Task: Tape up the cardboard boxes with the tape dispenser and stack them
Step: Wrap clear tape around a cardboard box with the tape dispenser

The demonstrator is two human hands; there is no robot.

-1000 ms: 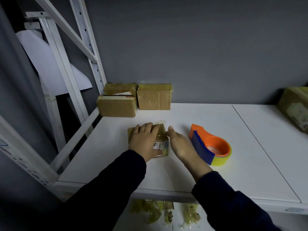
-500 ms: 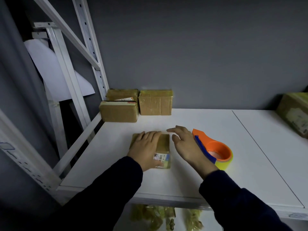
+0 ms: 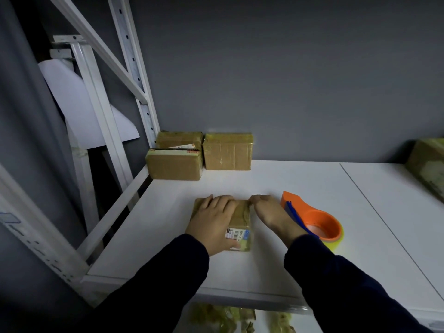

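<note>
The left hand (image 3: 212,223) lay flat and open on the small brown cardboard box (image 3: 241,212). The open right hand (image 3: 271,213) touched the box's right side, near the orange tape dispenser (image 3: 311,213).

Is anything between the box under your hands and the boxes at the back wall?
Nothing visible. Only white shelf surface lies between the box and the back boxes; the tape dispenser sits off to the right.

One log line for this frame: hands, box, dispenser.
left hand: flat on small box | right hand: touching box's right edge | tape dispenser: unheld on shelf, beside right hand | three boxes: back left by wall
</note>
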